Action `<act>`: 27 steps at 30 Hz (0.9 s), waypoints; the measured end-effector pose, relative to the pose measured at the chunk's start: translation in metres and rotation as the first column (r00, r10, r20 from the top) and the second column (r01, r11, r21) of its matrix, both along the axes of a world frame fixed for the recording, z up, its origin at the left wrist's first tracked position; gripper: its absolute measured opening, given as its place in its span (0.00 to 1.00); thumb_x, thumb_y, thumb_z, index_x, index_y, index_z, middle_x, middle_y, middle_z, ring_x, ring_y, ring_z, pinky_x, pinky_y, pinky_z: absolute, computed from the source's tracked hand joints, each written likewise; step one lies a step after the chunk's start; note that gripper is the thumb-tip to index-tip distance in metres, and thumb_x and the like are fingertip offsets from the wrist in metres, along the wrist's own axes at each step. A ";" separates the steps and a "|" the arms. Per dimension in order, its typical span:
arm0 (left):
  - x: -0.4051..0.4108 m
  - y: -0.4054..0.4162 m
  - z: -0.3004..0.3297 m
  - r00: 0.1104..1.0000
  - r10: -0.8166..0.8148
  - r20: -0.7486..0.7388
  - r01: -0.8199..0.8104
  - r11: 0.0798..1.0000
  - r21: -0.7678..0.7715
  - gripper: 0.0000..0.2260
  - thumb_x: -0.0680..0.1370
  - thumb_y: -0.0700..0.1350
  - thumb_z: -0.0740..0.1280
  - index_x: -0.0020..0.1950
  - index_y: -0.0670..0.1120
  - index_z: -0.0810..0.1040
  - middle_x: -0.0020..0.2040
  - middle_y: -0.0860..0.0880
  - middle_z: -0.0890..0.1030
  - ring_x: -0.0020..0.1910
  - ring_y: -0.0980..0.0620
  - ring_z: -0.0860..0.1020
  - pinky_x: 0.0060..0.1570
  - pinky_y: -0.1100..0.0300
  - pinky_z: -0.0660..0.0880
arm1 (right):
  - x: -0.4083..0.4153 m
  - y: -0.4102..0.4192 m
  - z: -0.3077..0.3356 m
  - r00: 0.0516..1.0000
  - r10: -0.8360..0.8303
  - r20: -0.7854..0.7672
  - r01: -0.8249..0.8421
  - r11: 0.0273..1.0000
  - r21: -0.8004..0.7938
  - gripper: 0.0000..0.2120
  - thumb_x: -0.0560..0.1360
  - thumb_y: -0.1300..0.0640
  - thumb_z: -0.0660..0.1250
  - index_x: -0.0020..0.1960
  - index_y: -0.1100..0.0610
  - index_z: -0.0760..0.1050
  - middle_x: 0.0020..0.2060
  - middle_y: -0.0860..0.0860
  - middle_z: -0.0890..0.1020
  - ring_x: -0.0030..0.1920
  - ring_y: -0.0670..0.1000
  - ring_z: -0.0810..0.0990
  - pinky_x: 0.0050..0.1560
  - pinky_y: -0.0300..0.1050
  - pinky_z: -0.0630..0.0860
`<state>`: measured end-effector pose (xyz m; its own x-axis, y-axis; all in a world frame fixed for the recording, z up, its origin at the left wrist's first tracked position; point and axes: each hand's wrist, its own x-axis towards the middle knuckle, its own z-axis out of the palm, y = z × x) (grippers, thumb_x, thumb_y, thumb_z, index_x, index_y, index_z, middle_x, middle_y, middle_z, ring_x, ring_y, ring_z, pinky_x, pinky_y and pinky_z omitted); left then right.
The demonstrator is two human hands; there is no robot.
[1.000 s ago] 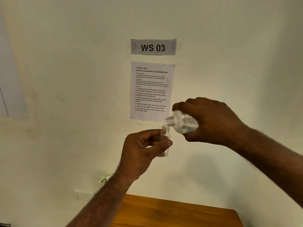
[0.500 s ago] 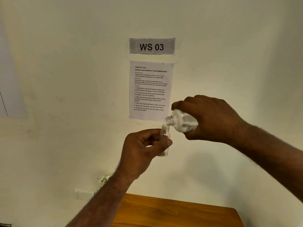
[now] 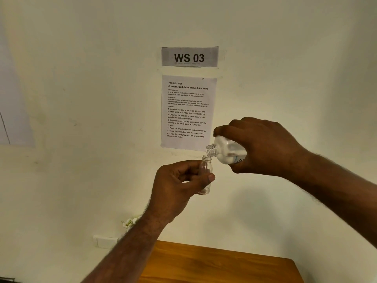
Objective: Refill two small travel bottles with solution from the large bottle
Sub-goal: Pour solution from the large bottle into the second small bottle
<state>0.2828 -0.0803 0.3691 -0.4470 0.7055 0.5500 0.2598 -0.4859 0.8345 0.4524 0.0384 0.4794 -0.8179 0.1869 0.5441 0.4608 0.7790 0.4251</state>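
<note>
My left hand (image 3: 179, 186) holds a small clear travel bottle (image 3: 206, 166) upright in the air, thumb across its front, its open neck at the top. My right hand (image 3: 263, 148) grips the large clear bottle (image 3: 226, 151), tilted with its uncapped mouth pointing down-left, just above and touching close to the small bottle's opening. Clear liquid shows inside the large bottle. The small bottle looks nearly empty. No caps and no second travel bottle are in view.
A wooden table (image 3: 220, 264) lies below at the bottom middle. Behind the hands is a pale wall with a "WS 03" sign (image 3: 189, 57), a printed task sheet (image 3: 188, 111), a white wall socket (image 3: 105, 241) and small white flowers (image 3: 129, 222).
The large bottle's mouth has dipped slightly lower toward the small bottle's neck. Both hands otherwise stay in place.
</note>
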 end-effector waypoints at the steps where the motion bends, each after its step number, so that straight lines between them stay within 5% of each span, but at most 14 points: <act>1: 0.000 0.000 0.000 1.000 0.007 -0.007 -0.007 1.000 -0.001 0.15 0.67 0.50 0.77 0.52 0.48 0.87 0.43 0.47 0.88 0.43 0.44 0.87 0.42 0.47 0.85 | 0.000 0.000 0.000 1.000 0.003 -0.001 -0.003 1.000 0.002 0.35 0.62 0.42 0.73 0.66 0.40 0.67 0.52 0.41 0.80 0.48 0.52 0.78 0.39 0.45 0.75; 17: -0.001 0.001 0.002 1.000 -0.007 0.024 0.006 1.000 0.016 0.10 0.70 0.39 0.78 0.50 0.46 0.87 0.41 0.45 0.88 0.41 0.43 0.87 0.39 0.51 0.85 | -0.002 0.002 0.000 1.000 0.025 -0.015 -0.025 0.999 0.020 0.34 0.61 0.43 0.73 0.66 0.41 0.68 0.51 0.41 0.79 0.48 0.52 0.78 0.37 0.43 0.73; 21: -0.002 0.002 0.001 1.000 -0.009 0.025 0.009 1.000 0.015 0.14 0.68 0.43 0.78 0.52 0.42 0.87 0.42 0.44 0.88 0.42 0.42 0.87 0.40 0.48 0.85 | -0.001 0.005 -0.001 0.999 0.030 -0.017 -0.029 0.999 0.034 0.35 0.60 0.43 0.74 0.65 0.41 0.68 0.50 0.41 0.80 0.46 0.51 0.78 0.36 0.41 0.68; 27: -0.002 0.003 0.003 1.000 -0.003 0.011 0.003 1.000 0.016 0.15 0.67 0.46 0.78 0.52 0.43 0.87 0.42 0.45 0.88 0.42 0.43 0.87 0.40 0.48 0.85 | -0.002 0.007 0.000 0.999 0.037 -0.023 -0.036 0.999 0.027 0.34 0.61 0.43 0.74 0.65 0.41 0.68 0.50 0.41 0.79 0.47 0.52 0.78 0.37 0.44 0.74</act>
